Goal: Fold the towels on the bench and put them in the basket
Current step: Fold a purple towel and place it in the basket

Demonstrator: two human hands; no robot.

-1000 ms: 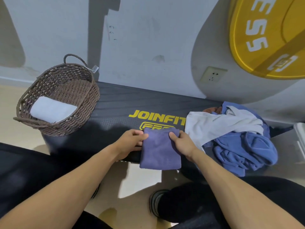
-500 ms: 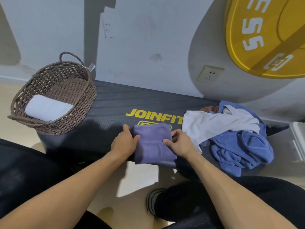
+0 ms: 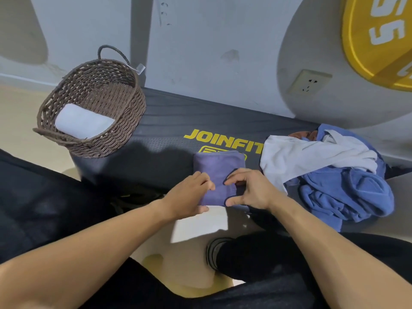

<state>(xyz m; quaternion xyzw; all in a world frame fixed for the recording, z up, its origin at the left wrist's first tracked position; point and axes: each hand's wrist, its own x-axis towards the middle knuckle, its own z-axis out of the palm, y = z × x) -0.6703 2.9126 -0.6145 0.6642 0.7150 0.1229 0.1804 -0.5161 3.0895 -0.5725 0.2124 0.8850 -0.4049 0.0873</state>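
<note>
2 hands grip the folded purple towel (image 3: 217, 166) at the bench's (image 3: 174, 121) near edge: left hand (image 3: 189, 195) curled on its left side, right hand (image 3: 249, 190) pinching its right side. Left of the fingers stands the basket (image 3: 131, 121) holding 1 white towel (image 3: 82, 122); right lies the unfolded pile (image 3: 323, 172).

Both bare forearms reached forward and inward, left hand (image 3: 189, 195) palm down with fingers curled and thumb tucked low at the near edge, right hand (image 3: 249, 189) close beside it, fingers bent down and thumb spread wide in a pinching C shape, fingertips nearly meeting
</note>
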